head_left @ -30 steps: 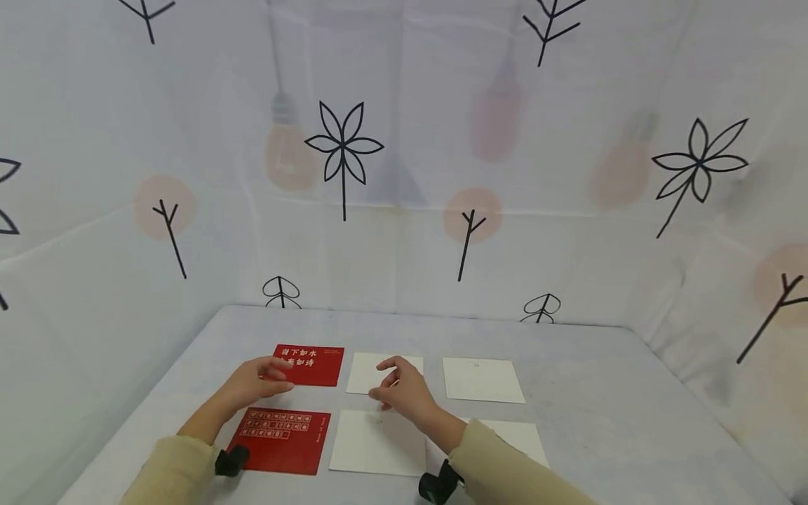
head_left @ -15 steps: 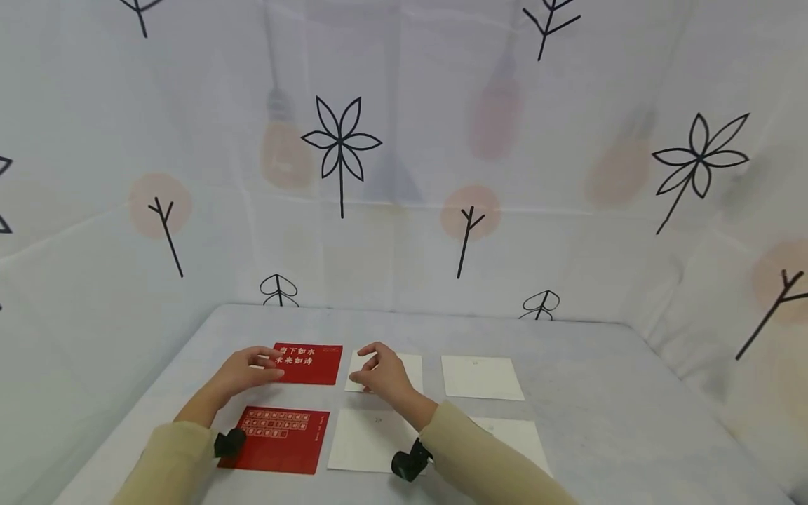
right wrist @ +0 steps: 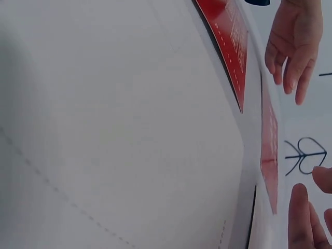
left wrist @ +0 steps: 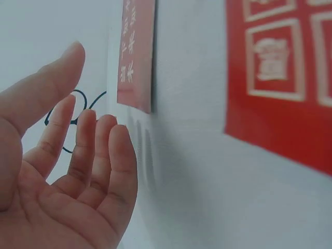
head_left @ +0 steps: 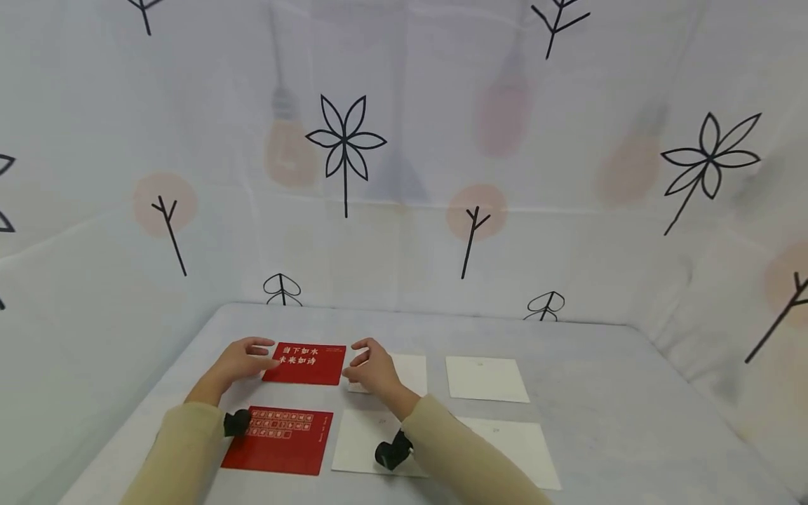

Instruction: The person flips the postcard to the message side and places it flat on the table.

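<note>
A red card with white characters (head_left: pixel 309 368) lies flat at the back left of the table. My left hand (head_left: pixel 240 361) hovers at its left edge, fingers loosely bent; in the left wrist view the palm holds nothing and a gap separates the fingertips from the card (left wrist: pixel 136 57). On the card's other side is my right hand (head_left: pixel 376 370), over the left part of a white card (head_left: pixel 409 372), its fingers curved loosely with nothing visible between them. Only some of its fingers (right wrist: pixel 300 218) show in the right wrist view. Whether it touches a card cannot be told.
Nearer me lies a second red card (head_left: pixel 278 452) with small printed squares. Beside it are a white card (head_left: pixel 353 438) and another white card (head_left: pixel 514 445), both partly behind the right arm. A further white card (head_left: pixel 486 380) lies back right. A patterned cloth (head_left: pixel 404 259) hangs behind.
My right hand has moved left and away from me, towards the back red card. The left hand has shifted slightly farther back and left, uncovering that card's characters. The cards lie as before.
</note>
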`<act>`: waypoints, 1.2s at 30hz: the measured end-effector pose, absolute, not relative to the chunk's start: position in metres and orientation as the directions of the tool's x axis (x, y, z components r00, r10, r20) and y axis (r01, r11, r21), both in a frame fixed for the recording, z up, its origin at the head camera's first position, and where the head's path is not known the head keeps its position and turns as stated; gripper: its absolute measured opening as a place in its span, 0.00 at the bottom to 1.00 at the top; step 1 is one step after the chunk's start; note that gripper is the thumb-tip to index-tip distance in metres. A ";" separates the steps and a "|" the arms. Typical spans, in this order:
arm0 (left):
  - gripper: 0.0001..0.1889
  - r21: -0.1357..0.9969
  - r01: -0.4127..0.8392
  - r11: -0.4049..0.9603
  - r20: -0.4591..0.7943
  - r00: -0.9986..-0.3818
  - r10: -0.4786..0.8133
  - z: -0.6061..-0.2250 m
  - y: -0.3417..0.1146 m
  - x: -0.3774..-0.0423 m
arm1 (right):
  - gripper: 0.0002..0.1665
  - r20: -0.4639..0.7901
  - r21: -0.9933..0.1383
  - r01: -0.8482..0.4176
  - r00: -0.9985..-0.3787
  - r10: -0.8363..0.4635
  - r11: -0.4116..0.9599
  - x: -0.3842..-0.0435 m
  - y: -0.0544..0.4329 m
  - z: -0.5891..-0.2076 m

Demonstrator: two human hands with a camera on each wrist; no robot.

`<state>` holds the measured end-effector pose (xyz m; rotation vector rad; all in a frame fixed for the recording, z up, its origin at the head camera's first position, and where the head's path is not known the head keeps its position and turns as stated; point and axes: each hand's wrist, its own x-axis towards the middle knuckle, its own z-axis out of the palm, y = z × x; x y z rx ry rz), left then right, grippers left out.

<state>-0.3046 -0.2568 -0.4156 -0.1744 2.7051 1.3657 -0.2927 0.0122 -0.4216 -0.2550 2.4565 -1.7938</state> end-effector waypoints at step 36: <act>0.26 0.834 -0.329 0.444 -0.283 -0.944 -0.168 -0.426 -0.263 -0.323 | 0.33 -0.136 -0.976 0.116 -0.986 -0.100 0.184 -0.305 -0.017 -0.430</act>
